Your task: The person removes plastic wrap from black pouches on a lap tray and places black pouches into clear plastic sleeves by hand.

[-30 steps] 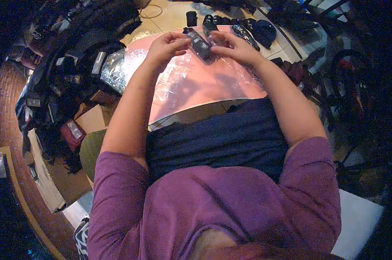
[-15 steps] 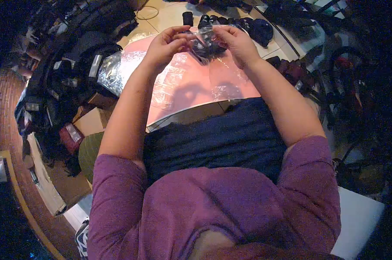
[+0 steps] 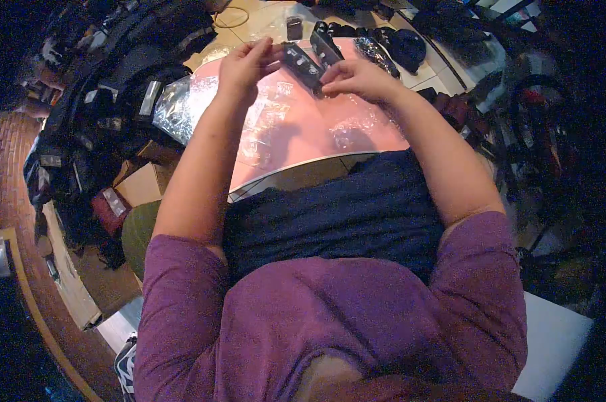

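My right hand (image 3: 360,82) is closed, with thumb and fingers pinching the near end of a black flat packet (image 3: 303,65) that carries small white print. A second black packet (image 3: 325,48) leans just beyond it, slanting away. Left of the packets, my left hand (image 3: 244,72) is raised with its fingers apart; the fingertips come close to the first packet, and whether they touch it I cannot tell. Under both hands lies a pink table (image 3: 296,144) with a white rim. Clear plastic film (image 3: 266,114) is spread over its surface.
Crinkled clear plastic (image 3: 172,110) hangs at the table's left edge. Black wrapped items (image 3: 402,50) line its far side. Piles of dark packed goods (image 3: 88,134) stand on the left, with a maroon packet (image 3: 110,209) and cardboard (image 3: 142,184). More dark goods (image 3: 453,110) lie right.
My right hand has come down nearer and slightly left; my left hand has shifted a little left. The clear bag stretched between the hands is gone from there, and two black packets now show.
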Available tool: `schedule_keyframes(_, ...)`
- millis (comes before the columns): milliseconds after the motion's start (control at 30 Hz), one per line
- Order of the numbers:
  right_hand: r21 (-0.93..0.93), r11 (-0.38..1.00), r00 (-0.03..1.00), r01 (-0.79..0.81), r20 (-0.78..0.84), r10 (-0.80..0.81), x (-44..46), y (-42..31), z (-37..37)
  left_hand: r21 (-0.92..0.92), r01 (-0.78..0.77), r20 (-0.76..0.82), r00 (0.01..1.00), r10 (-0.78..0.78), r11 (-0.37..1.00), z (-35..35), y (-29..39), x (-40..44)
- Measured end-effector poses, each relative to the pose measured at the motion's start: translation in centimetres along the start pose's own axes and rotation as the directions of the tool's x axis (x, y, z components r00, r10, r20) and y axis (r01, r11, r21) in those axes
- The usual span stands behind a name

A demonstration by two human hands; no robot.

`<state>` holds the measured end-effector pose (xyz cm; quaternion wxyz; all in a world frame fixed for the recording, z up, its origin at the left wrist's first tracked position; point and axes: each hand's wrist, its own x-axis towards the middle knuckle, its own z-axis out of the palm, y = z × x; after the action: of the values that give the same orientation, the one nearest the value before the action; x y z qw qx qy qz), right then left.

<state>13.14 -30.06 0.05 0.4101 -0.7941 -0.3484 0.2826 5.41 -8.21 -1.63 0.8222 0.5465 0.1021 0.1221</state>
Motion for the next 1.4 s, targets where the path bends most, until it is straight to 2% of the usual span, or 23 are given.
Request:
schedule_keyframes(67,0.112,0.992,0.998,-0.056,0.017,0.054,0.4,0.1,-0.3,-0.001,0.009,-0.024,1.000,-0.009,1.000,-0.8,0.2,0.3)
schedule_keyframes(100,0.170,0.985,0.999,-0.037,-0.030,0.043,0.1,-0.6,0.0,0.005,-0.007,-0.033,0.999,0.008,1.000,-1.0,0.4,0.3)
schedule_keyframes(200,0.114,0.991,0.994,-0.071,0.086,0.061,-0.7,-0.5,0.0,-0.015,-0.042,-0.061,0.997,0.041,0.999,-1.7,0.9,0.6)
schedule_keyframes(233,0.114,0.991,0.995,-0.070,0.086,0.060,-0.7,-0.4,-0.2,-0.045,-0.049,-0.117,0.992,0.044,0.998,-1.9,1.2,0.6)
schedule_keyframes(300,-0.051,0.992,0.969,-0.116,0.213,0.124,-0.5,-0.4,-0.7,-0.080,-0.065,-0.180,0.982,0.050,0.995,-3.0,1.1,1.1)
schedule_keyframes(400,0.058,0.993,0.968,-0.108,0.233,0.091,-0.2,0.1,-0.9,-0.087,-0.073,-0.289,0.956,0.045,0.994,-3.9,0.8,1.6)
schedule_keyframes(533,0.100,0.981,0.956,-0.168,0.258,0.138,-0.4,0.4,-0.7,-0.066,-0.028,-0.268,0.963,0.010,0.997,-3.6,2.5,0.6)
schedule_keyframes(567,0.093,0.982,0.956,-0.165,0.261,0.136,-0.5,0.3,-0.7,0.184,0.014,-0.233,0.972,0.030,0.983,-3.8,2.7,0.5)
schedule_keyframes(600,0.086,0.983,0.955,-0.161,0.264,0.134,-0.6,0.2,-0.7,0.423,0.046,-0.194,0.980,0.041,0.905,-4.2,2.8,0.5)
schedule_keyframes(667,0.057,0.985,0.953,-0.165,0.266,0.144,-0.7,0.3,-0.8,0.461,0.077,-0.197,0.980,0.017,0.884,-5.1,2.9,0.8)
schedule_keyframes(733,0.029,0.985,0.951,-0.170,0.267,0.156,-0.9,0.1,-1.0,0.295,0.022,-0.210,0.977,0.043,0.955,-6.2,2.3,1.5)
schedule_keyframes(767,0.056,0.982,0.966,-0.178,0.203,0.163,-0.9,-0.2,-1.4,0.167,-0.020,-0.195,0.979,0.052,0.986,-6.5,1.8,1.8)
schedule_keyframes(867,0.090,0.990,0.993,-0.106,0.064,0.100,-0.9,0.7,-2.5,0.161,0.028,-0.196,0.981,0.004,0.987,-7.1,1.6,1.8)
schedule_keyframes(967,0.211,0.966,0.988,-0.148,-0.007,0.153,-1.6,1.0,-4.0,0.184,0.005,-0.223,0.974,0.037,0.983,-7.2,1.1,2.1)
schedule_keyframes(1033,0.385,0.881,0.944,-0.275,-0.065,0.323,-1.6,2.0,-5.4,0.247,0.002,-0.237,0.970,0.058,0.969,-7.2,0.7,2.0)
schedule_keyframes(1067,0.387,0.880,0.943,-0.277,-0.068,0.327,-1.3,3.3,-6.1,0.246,0.004,-0.232,0.971,0.055,0.969,-7.1,0.2,1.9)
schedule_keyframes(1100,0.094,0.914,0.907,-0.395,-0.118,0.404,-0.8,5.3,-6.4,0.345,0.079,-0.199,0.980,-0.009,0.935,-7.0,-0.6,1.9)
schedule_keyframes(1133,-0.203,0.846,0.868,-0.493,-0.189,0.460,-0.5,7.0,-6.3,0.442,0.147,-0.173,0.982,-0.077,0.885,-6.8,-1.2,1.8)
schedule_keyframes(1200,-0.659,0.634,0.878,-0.405,-0.085,0.472,-0.4,8.9,-4.4,0.512,0.187,-0.115,0.982,-0.149,0.838,-5.2,-2.9,0.8)
schedule_keyframes(1267,-0.802,0.550,0.936,-0.235,-0.035,0.349,-1.7,9.2,-2.0,0.607,0.195,-0.067,0.979,-0.195,0.770,-4.0,-5.2,0.6)
schedule_keyframes(1300,-0.801,0.549,0.936,-0.237,-0.035,0.351,-1.8,8.2,-0.8,0.609,0.189,-0.041,0.977,-0.208,0.771,-3.4,-6.0,0.2)
schedule_keyframes(1333,-0.880,0.397,0.891,-0.262,-0.062,0.450,-1.7,6.9,0.5,0.611,0.183,-0.014,0.975,-0.220,0.770,-2.8,-6.7,-0.2)
schedule_keyframes(1400,-0.934,0.234,0.834,-0.269,-0.105,0.541,-1.4,6.8,1.1,0.633,0.173,-0.028,0.979,-0.201,0.754,-1.7,-7.3,-0.9)
